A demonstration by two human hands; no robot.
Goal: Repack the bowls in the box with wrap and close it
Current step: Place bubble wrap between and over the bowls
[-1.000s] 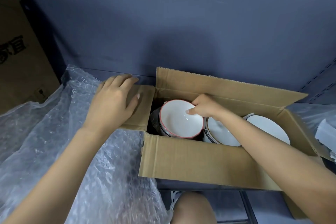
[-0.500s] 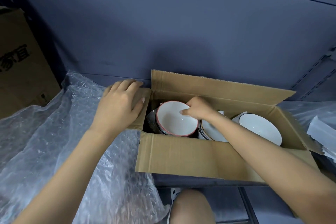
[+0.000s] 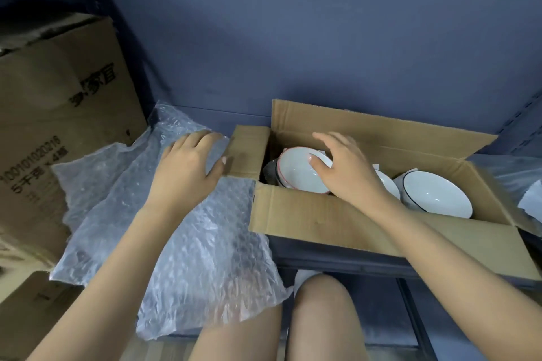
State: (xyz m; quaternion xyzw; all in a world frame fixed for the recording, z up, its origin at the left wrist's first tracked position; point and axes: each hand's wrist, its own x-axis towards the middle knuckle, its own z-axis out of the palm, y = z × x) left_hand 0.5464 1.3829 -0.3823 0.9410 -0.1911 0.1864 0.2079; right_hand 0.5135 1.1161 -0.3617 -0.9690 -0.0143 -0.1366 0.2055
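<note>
Dark blue-grey wall behind, dark shelf [image 3: 337,258] below, printed cardboard carton [image 3: 58,114] standing at far left. In the single head view: open brown box [image 3: 337,214] of corrugated card, long axis running left to right, all flaps up, its left flap [image 3: 249,152] standing out sideways. Inside, 3 glossy white bowls in a row: red-rimmed bowl [image 3: 296,173] tilted at the left end, middle bowl [image 3: 387,184] mostly hidden, dark-rimmed bowl [image 3: 437,193] at the right. Right hand [image 3: 346,173] over the red-rimmed bowl, grip loose and wide, fingers spread, thumb tip touching its rim. Left hand [image 3: 187,167] flat on crinkly, translucent bubble wrap [image 3: 181,231] just left of the box, fingers relaxed, thumb touching the left flap, nothing pinched. Wrap directly left of the bowls, so nearer the left hand; probably next to be drawn rightward over them.
</note>
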